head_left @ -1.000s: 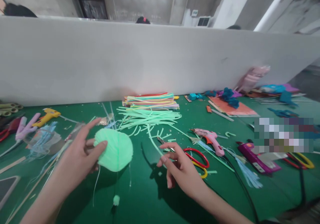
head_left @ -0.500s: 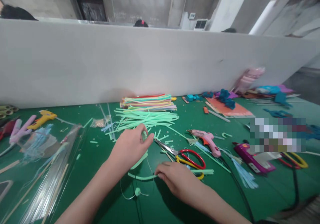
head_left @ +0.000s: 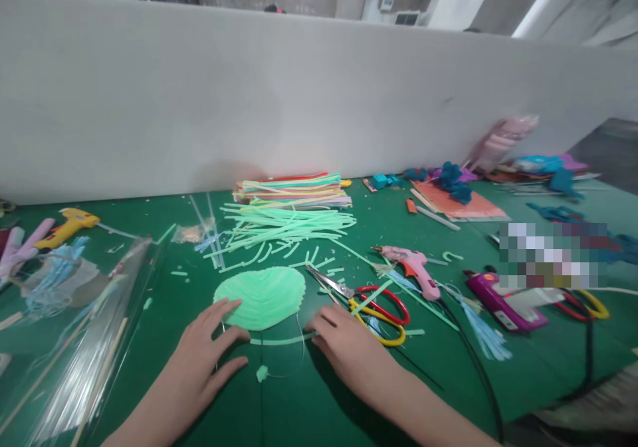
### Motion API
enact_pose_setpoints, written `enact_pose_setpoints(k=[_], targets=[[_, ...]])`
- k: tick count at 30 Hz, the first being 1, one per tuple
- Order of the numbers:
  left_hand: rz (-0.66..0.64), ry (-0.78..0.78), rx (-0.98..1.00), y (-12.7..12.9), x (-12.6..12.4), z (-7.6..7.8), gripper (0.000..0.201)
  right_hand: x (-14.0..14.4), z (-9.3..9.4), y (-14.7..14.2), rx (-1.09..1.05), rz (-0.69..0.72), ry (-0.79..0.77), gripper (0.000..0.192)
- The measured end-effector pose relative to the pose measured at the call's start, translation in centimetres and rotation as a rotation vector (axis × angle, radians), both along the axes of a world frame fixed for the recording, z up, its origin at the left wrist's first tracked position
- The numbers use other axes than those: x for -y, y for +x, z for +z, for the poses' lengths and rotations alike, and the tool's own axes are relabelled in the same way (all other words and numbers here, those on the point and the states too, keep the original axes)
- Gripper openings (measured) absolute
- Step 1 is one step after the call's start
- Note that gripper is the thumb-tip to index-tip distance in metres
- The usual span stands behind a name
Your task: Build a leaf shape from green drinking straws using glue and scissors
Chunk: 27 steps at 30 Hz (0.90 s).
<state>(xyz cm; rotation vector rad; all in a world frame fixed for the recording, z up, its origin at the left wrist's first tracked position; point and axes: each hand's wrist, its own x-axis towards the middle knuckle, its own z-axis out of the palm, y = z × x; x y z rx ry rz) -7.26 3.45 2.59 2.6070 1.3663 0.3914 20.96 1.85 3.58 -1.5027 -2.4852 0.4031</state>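
A flat, ribbed pale-green leaf shape point(head_left: 266, 297) lies on the green table. My left hand point(head_left: 204, 347) is open at its lower left edge, fingers spread, fingertips touching or just over the rim. Below the leaf, my right hand point(head_left: 343, 344) pinches a thin green pipe cleaner point(head_left: 282, 342), whose end points left toward my left thumb. A thin clear thread point(head_left: 303, 341) loops down from the leaf to a small green tuft point(head_left: 262, 372). Open scissors point(head_left: 349, 293) with red and yellow handles lie just beyond my right hand.
Loose green pipe cleaners point(head_left: 294, 224) lie beyond the leaf, with a multicoloured bundle point(head_left: 294, 191) by the white partition point(head_left: 299, 101). A pink glue gun point(head_left: 411, 268) and purple tool point(head_left: 503, 304) lie right. A yellow glue gun point(head_left: 70, 226) and plastic-wrapped rods point(head_left: 94, 367) lie left.
My left hand has moved down and left, its fingers spreading, and the leaf now shows in full. The right hand keeps the pipe cleaner. The view has tilted slightly downward.
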Motion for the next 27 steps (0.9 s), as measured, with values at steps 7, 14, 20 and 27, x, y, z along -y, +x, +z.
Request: enact_pose_setpoints(k=[7,14,20,27], targets=[[-0.026,0.131,0.023,1.5,0.2,-1.4,0.015,0.4,1.7,5.4,0.160,-0.308,0.295,0.024],[0.021,0.002,0.073,0.0,0.0,-1.1,0.017,0.1,0.1,9.1,0.275,-0.396,0.310,0.028],[0.110,-0.185,0.231,-1.6,-0.3,-0.1,0.017,0.9,1.5,6.6,-0.046,-0.461,0.247,0.023],[0.372,-0.514,1.049,-1.6,-0.8,1.0,0.026,2.5,1.3,-3.1,-0.169,-0.358,-0.180,0.037]])
